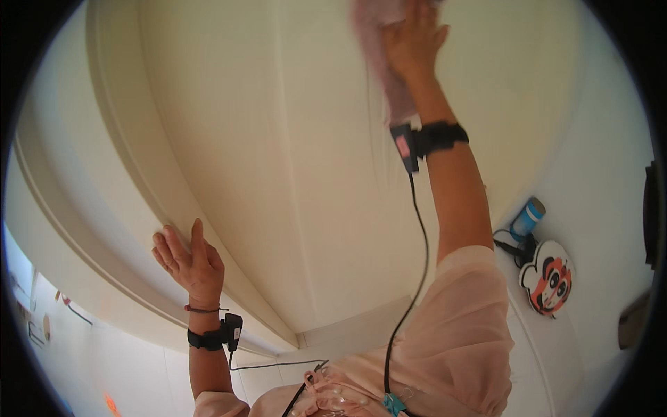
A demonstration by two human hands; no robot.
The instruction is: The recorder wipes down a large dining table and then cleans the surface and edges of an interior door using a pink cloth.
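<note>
My right hand [414, 49] is at the top of the view, laid over a pinkish cloth [376, 57] on a cream-coloured door panel [323, 198]. Part of the cloth hangs below the palm; its upper end runs out of the picture and its edge is blurred. Lower down on the left, my left hand [195, 263] holds nothing. Its fingers are spread against the cream door frame [172, 177] beside the panel. Each wrist wears a black strap with a small device, and a cable runs from each device towards my chest.
To the right, a blue cylindrical container [527, 218] and a flat panda-face item [550, 281] sit near the white wall [599, 208], with dark cords between them. Pale floor tiles [359, 318] show below the panel. A dark object [650, 213] stands at the far right rim.
</note>
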